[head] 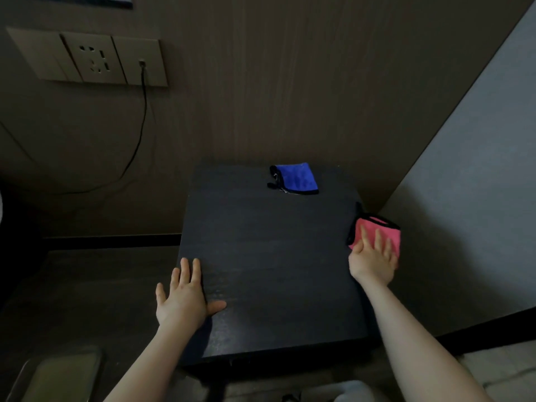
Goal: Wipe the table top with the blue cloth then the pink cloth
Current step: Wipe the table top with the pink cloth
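The dark table top [269, 271] fills the centre. My left hand [182, 297] lies flat at its 9 o'clock edge, fingers apart, bracing. My right hand [374, 256] presses the pink cloth [385, 230] at 3 o'clock, fingers spread, clamping nothing. The blue cloth [295, 179] rests at 12 o'clock. Procedure: keep the palm flat and sweep in overlapping passes.

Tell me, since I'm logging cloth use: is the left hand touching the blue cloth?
No: the left hand lies flat on the table at its left edge, far from the blue cloth at the back.
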